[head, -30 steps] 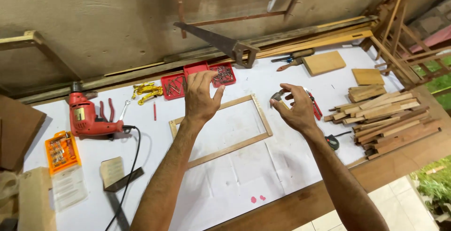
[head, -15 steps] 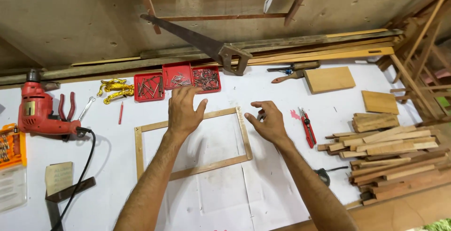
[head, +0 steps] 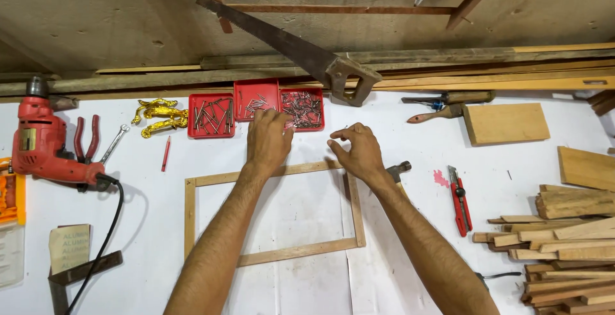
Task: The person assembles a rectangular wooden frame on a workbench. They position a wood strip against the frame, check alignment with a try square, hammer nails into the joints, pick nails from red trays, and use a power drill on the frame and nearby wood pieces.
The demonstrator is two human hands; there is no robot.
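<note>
Two bare hands work at the far edge of a thin wooden frame (head: 272, 216) that lies flat on the white-covered bench (head: 147, 187), in the middle of the view. The left hand (head: 268, 141) is palm down with its fingers loosely spread, its fingertips reaching over the near rims of the middle red tray (head: 255, 99) and the right red tray (head: 302, 108), both of which hold loose nails; whether it has a nail pinched cannot be told. The right hand (head: 356, 150) hovers just past the frame's far right corner with thumb and forefinger drawn together as if pinching something small, too small to make out. A hammer (head: 398, 169) lies just beside that wrist, its head showing. To do this picking well, the judgement is that one nail should be taken at a time by its shank, with the other hand free to steady the frame's corner so the joint does not slip. The frame is a rectangle whose long axis runs left to right across the bench, slightly skewed so that its right end sits a little farther from the person than its left; its short rails point away toward the trays. A third red tray (head: 211, 115) sits left of the others, and a red drill (head: 46, 148) lies at the far left
</note>
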